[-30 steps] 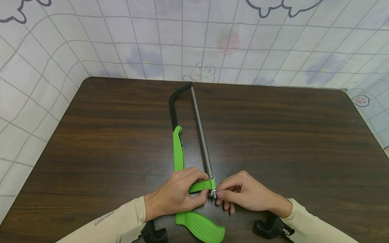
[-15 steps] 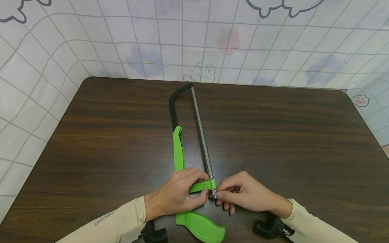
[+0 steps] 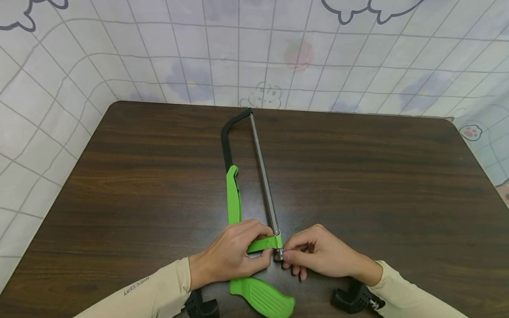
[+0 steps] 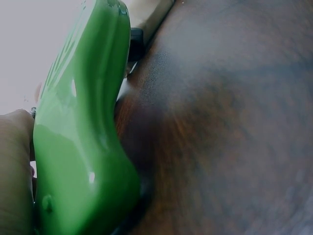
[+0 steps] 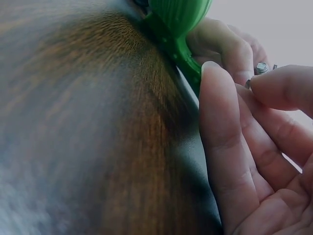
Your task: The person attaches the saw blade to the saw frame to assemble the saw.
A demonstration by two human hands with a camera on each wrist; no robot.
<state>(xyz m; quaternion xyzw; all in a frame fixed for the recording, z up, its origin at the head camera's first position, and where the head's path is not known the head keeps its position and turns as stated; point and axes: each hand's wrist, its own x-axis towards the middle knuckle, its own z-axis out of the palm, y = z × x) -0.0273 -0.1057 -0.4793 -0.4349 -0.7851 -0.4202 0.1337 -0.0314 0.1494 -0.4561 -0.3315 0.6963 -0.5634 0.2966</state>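
A hacksaw (image 3: 233, 198) lies on the table, its frame green near me and black at the far end. Its grey blade (image 3: 263, 172) runs along the right side. My left hand (image 3: 234, 249) grips the green frame just above the handle (image 3: 264, 298), fingers and thumb around the short cross arm. At the near end of the blade, my right hand (image 3: 324, 249) pinches a small metal wing nut (image 3: 280, 254) between thumb and forefinger. The left wrist view is filled by the green handle (image 4: 83, 127). Fingertips partly hide the nut in the right wrist view.
The dark wood table (image 3: 377, 185) stretches to both sides and behind the saw. A white, grid-patterned curtain (image 3: 222, 48) hangs around its back and sides. Black wrist devices (image 3: 204, 307) sit under both cuffs.
The wing nut has turned, its wings now seen more edge-on than one second ago. Both hands and the hacksaw stay in nearly the same place.
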